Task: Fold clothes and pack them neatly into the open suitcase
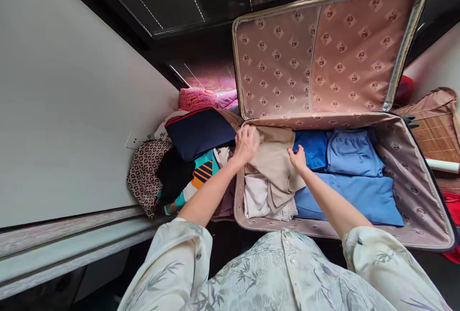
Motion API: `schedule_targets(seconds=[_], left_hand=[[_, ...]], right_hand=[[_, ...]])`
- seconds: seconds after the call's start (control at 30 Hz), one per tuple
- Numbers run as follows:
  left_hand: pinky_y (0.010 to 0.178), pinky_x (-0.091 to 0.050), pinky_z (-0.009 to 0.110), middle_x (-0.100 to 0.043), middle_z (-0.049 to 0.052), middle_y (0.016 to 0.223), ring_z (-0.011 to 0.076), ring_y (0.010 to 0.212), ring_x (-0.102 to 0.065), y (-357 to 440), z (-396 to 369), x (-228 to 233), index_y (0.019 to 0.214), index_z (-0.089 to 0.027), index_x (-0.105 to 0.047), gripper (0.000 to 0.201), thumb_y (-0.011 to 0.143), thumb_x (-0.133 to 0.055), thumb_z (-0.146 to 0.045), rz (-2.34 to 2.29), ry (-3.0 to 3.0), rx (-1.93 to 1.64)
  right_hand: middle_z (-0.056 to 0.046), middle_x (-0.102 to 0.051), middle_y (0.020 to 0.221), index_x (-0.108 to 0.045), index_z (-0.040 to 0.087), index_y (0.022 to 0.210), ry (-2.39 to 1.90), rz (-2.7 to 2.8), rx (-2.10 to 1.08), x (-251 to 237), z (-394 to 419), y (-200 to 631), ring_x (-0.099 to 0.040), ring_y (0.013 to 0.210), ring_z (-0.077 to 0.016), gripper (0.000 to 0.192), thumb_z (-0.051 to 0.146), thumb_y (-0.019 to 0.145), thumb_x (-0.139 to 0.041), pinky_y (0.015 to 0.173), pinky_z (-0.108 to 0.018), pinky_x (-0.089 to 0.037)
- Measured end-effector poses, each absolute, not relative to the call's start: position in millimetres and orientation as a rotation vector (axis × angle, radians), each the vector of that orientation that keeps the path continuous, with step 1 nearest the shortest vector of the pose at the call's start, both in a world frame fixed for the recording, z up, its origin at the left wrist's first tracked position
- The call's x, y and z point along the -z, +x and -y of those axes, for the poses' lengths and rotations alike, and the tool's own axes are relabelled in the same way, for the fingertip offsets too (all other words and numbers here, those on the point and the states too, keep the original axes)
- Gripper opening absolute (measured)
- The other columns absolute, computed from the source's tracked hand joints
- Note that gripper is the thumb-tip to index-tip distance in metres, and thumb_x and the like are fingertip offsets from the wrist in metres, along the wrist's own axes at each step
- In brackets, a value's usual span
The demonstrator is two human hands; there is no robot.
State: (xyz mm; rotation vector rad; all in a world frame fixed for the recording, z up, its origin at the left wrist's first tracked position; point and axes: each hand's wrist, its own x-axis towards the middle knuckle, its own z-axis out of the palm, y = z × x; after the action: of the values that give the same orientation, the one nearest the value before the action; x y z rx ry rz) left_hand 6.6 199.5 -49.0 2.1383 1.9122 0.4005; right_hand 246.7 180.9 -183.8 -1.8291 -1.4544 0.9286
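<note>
An open suitcase (413,196) with a patterned pinkish lining lies in front of me, its lid (323,47) propped upright. At its left end lies a beige garment (273,167) on a folded whitish cloth (257,201). My left hand (246,143) grips the beige garment's upper left corner at the suitcase rim. My right hand (297,157) presses on its right edge, fingers closed on the fabric. Blue clothes (359,191) fill the remaining space in the case, with light blue shorts (354,153) on top.
Left of the suitcase sits a pile of clothes: a navy folded piece (199,133), a colourful striped one (201,172), a spotted fabric (143,177) and pink items (197,97). A white wall (72,109) runs along the left. A bamboo mat (436,133) lies to the right.
</note>
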Motion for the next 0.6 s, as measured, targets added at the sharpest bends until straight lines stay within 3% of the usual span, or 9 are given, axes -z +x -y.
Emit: schedule_targets(seconds=[0.13, 0.23, 0.43, 0.6], left_hand=[[0.115, -0.037, 0.061, -0.039, 0.022, 0.158, 0.0416, 0.145, -0.037, 22.4, -129.6, 106.4, 0.139, -0.018, -0.056, 0.053, 0.088, -0.07, -0.024, -1.727, 2.158, -0.109], [0.115, -0.036, 0.064, -0.036, 0.02, 0.161, 0.0439, 0.148, -0.034, 25.6, -109.1, 135.7, 0.142, -0.022, -0.054, 0.061, 0.084, -0.073, -0.02, -1.658, 2.165, -0.037], [0.123, -0.027, 0.059, -0.021, 0.03, 0.164, 0.0432, 0.155, -0.023, 18.6, -160.0, 139.1, 0.159, -0.011, -0.025, 0.09, 0.086, -0.074, -0.028, -1.955, 1.909, -0.422], [0.126, -0.022, 0.054, -0.024, 0.03, 0.164, 0.0442, 0.155, -0.024, 15.3, -223.2, 127.9, 0.157, -0.009, -0.027, 0.089, 0.084, -0.075, -0.021, -1.988, 2.015, -0.339]], right_hand=[[-0.019, -0.06, 0.121, -0.05, 0.013, 0.136, -1.88, 1.437, -0.954, 211.0, -146.5, 247.9, -0.056, 0.111, -0.0323, 0.072, 0.065, 0.087, -0.054, 0.102, -0.054, -0.045], [-0.021, -0.055, 0.128, -0.049, 0.014, 0.137, -1.747, 1.651, -0.929, 218.3, -121.4, 244.5, -0.05, 0.119, -0.0353, 0.073, 0.064, 0.086, -0.059, 0.106, -0.056, -0.041], [-0.027, -0.044, 0.142, -0.03, 0.007, 0.148, -1.878, 1.56, -0.897, 219.4, -162.8, 247.3, -0.038, 0.134, -0.0408, 0.088, 0.06, 0.085, -0.061, 0.112, -0.06, -0.032], [-0.028, -0.038, 0.149, -0.033, 0.007, 0.147, -1.968, 1.601, -0.875, 206.8, -243.5, 251.4, -0.034, 0.136, -0.0434, 0.08, 0.04, 0.083, -0.068, 0.108, -0.06, -0.032]])
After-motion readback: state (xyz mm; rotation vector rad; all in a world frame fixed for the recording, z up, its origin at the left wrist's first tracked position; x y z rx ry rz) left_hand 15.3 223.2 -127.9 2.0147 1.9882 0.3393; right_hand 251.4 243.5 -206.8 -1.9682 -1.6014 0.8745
